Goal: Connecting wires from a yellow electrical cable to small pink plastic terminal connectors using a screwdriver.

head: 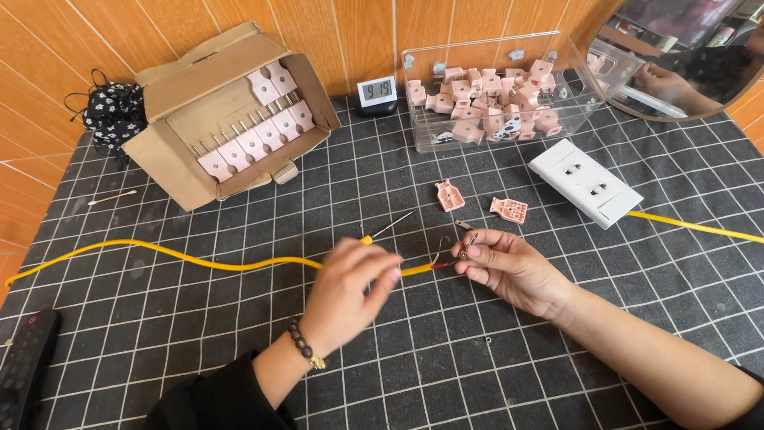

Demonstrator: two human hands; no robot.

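A yellow cable (183, 256) runs from the left edge of the gridded black mat (446, 350) to the middle. My left hand (350, 291) covers the cable near its stripped end, next to a thin screwdriver (390, 227) with a yellow handle. My right hand (509, 267) pinches a small metal plug pin at the cable's bared red and dark wires (438, 259). Two pink plug shell halves (450, 195) (509, 209) lie just beyond my hands.
An open cardboard box (231, 119) of pink plugs stands at the back left. A clear bin (493, 95) of pink parts and a small digital clock (376, 91) sit at the back. A white socket strip (585, 181) with yellow lead lies right. A remote (24, 370) lies lower left.
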